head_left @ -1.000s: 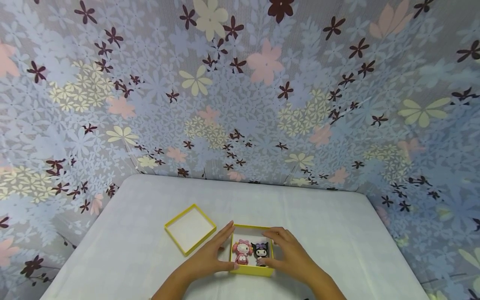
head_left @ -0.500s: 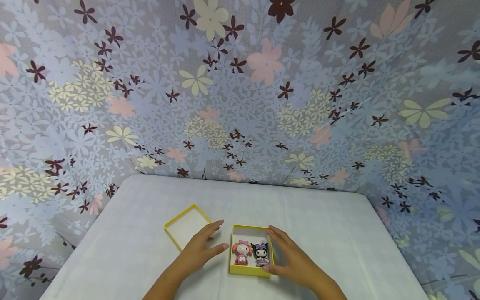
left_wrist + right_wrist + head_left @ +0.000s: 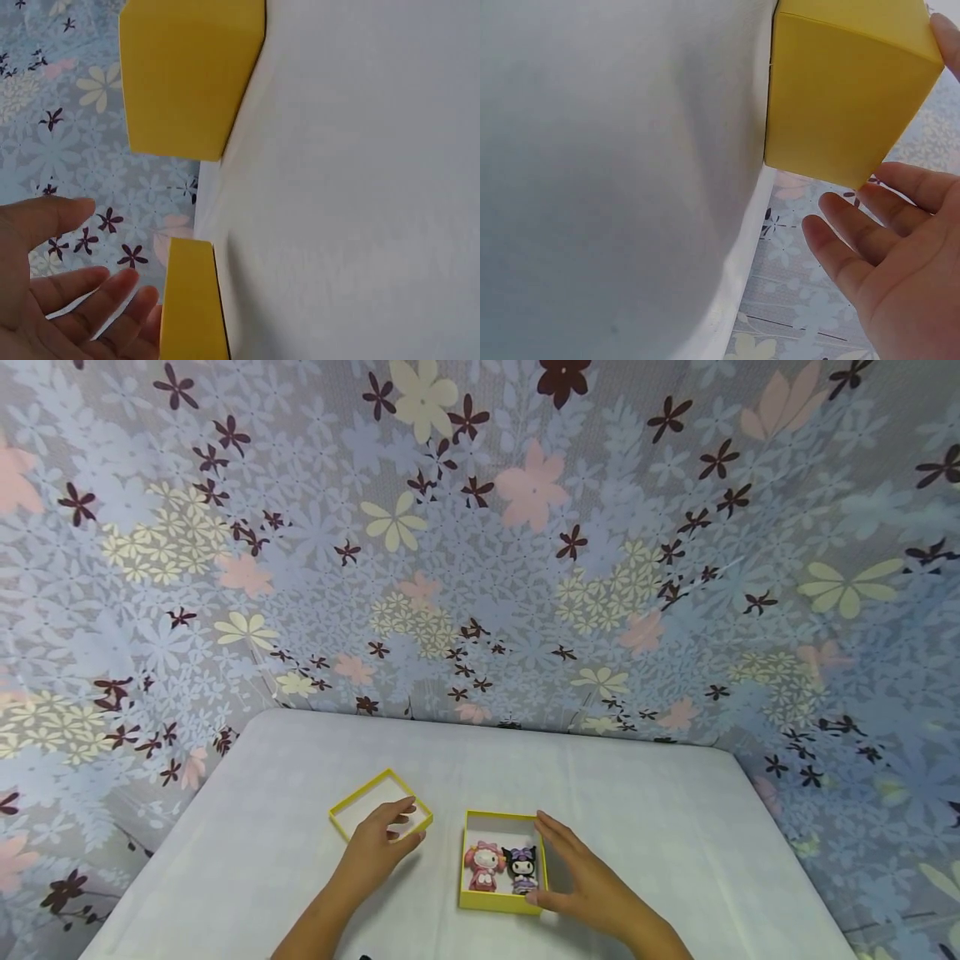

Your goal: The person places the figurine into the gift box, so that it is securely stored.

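An uncovered yellow box point(image 3: 498, 902) with a pale inside stands toward the front of the table. In it are two small figurines side by side, a pink one point(image 3: 485, 868) with a bow and a black-and-purple one point(image 3: 522, 870). My right hand point(image 3: 592, 885) spans the box's right side, thumb at the near corner and fingers at the far one. In the right wrist view, fingertips point(image 3: 877, 180) sit right at the box's edge. To the left, my left hand point(image 3: 371, 845) overlaps the yellow-rimmed lid point(image 3: 358, 793), fingers relaxed and holding nothing.
A white cloth covers the table point(image 3: 600, 793). Behind it rises a flower-patterned wall covering point(image 3: 465, 568). A small dark object point(image 3: 365, 957) shows at the bottom edge of the head view.
My left hand has let go of the box's left side and moved left to the lid. My right hand's thumb has drawn back from over the black figurine to the corner.
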The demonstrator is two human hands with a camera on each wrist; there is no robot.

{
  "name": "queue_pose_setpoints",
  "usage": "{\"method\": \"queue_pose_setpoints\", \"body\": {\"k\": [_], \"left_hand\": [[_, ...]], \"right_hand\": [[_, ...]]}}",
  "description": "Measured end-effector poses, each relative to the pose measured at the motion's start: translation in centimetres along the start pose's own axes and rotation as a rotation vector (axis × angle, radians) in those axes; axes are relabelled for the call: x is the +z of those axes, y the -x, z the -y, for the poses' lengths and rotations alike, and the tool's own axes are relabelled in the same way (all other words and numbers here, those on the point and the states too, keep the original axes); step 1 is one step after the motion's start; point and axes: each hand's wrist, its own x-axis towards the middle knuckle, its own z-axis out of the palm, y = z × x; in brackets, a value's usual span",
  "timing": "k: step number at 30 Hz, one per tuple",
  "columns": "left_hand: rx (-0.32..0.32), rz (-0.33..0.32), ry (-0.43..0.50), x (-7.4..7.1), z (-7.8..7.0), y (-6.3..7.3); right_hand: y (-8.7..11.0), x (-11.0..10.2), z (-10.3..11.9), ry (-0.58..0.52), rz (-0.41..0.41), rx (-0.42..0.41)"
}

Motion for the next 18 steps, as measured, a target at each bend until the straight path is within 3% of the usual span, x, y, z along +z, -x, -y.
{"method": "queue_pose_setpoints", "body": {"k": [18], "left_hand": [[-0.101,0.039,0.000,-0.3,1.1,-0.1]], "right_hand": [[0.1,0.0,-0.1,-0.032,0.015,-0.038]]}}
